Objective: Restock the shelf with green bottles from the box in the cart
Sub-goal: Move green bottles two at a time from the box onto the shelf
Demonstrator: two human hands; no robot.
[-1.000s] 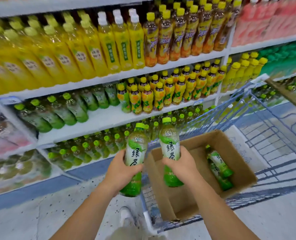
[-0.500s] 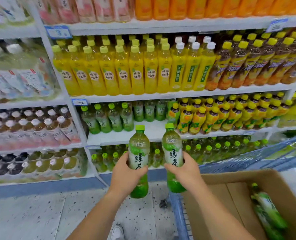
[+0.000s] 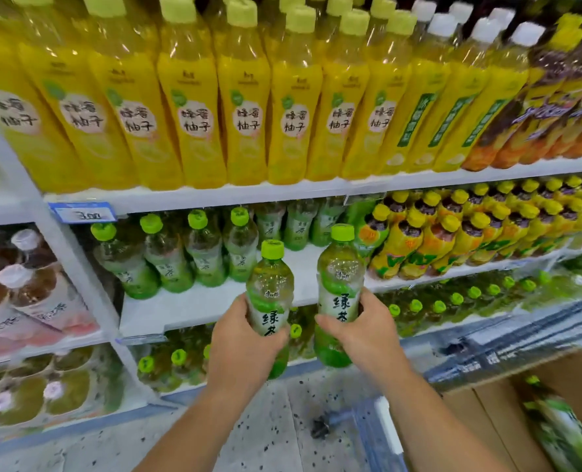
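Note:
My left hand (image 3: pixel 240 338) grips one green tea bottle (image 3: pixel 269 294) upright around its lower half. My right hand (image 3: pixel 361 328) grips a second green bottle (image 3: pixel 340 287), also upright and slightly higher. Both bottles are held in front of the middle white shelf (image 3: pixel 194 304), where a row of green bottles (image 3: pixel 173 257) stands at the back left with bare shelf in front of them. The cardboard box (image 3: pixel 487 407) sits at the lower right with more green bottles (image 3: pixel 561 434) lying in it.
Yellow bottles (image 3: pixel 194 103) fill the shelf above. Yellow-capped orange bottles (image 3: pixel 452 233) stand right of the gap. A lower shelf holds more green bottles (image 3: pixel 435 308). The blue cart frame (image 3: pixel 381 434) is at lower right, above speckled floor.
Both hands have carried the bottles up and closer to the middle shelf. The view has moved in toward the shelf, and the box has slid to the lower right corner.

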